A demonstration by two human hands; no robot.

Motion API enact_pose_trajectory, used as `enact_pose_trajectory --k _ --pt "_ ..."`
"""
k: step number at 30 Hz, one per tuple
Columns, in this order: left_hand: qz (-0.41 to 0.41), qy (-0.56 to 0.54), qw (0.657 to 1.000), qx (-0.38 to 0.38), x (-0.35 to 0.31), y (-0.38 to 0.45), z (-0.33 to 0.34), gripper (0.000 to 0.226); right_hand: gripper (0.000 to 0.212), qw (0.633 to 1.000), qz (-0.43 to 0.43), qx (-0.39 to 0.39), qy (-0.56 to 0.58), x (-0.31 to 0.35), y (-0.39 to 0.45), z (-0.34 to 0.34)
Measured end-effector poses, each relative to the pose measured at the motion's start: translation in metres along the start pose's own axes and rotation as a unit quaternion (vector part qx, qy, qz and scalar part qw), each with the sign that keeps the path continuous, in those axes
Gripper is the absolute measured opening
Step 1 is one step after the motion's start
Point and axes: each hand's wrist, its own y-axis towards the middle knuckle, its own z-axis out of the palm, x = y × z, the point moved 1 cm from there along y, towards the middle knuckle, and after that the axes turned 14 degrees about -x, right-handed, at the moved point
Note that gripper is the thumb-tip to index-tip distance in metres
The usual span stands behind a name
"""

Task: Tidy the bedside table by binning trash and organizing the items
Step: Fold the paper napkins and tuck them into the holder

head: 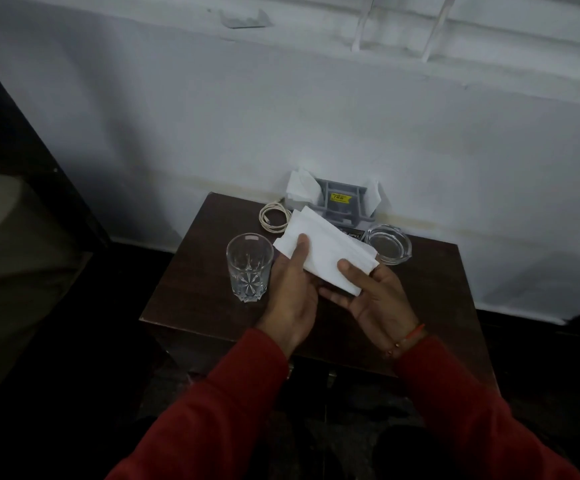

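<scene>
Both hands hold a folded stack of white tissues (323,249) above the dark wooden bedside table (191,289). My left hand (293,296) grips its left end with the thumb on top. My right hand (375,299) grips the lower right end, thumb on top, fingers underneath. A grey plastic organizer (344,202) with a yellow label stands at the table's back edge, with white tissues (300,188) sticking out of its left and right sides.
An empty cut-glass tumbler (248,268) stands just left of my left hand. A coiled white cable (274,218) lies behind it. A clear glass ashtray (389,244) sits at the right. A dark packet (350,233) peeks out beneath the tissues. The white wall is close behind.
</scene>
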Motion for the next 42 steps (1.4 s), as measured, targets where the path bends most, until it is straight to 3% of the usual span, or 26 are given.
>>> enact_pose_trajectory --k 7,11,14,18,24,42 --pt "0.007 0.008 1.0 0.016 -0.005 -0.002 0.001 0.036 0.03 0.995 -0.071 -0.062 -0.037 0.026 0.012 -0.003" --pt "0.001 0.068 0.997 0.031 -0.004 -0.002 0.001 0.035 0.022 0.969 -0.18 -0.069 -0.152 0.082 0.048 0.005" --pt "-0.01 0.101 0.994 0.042 -0.002 0.001 0.0 0.043 0.019 0.917 -0.282 -0.075 -0.272 0.125 0.098 0.018" --pt "-0.019 0.135 0.989 0.054 -0.005 0.002 -0.002 0.05 0.02 0.798 -0.386 -0.076 -0.456 0.153 0.149 0.031" --pt "-0.043 0.154 0.986 0.05 -0.006 0.005 -0.004 0.054 0.012 0.686 -0.401 -0.069 -0.603 0.158 0.195 0.028" --pt "-0.067 0.248 0.965 0.056 -0.004 -0.002 0.002 0.056 0.027 0.548 -0.403 0.002 -0.733 0.156 0.214 0.037"
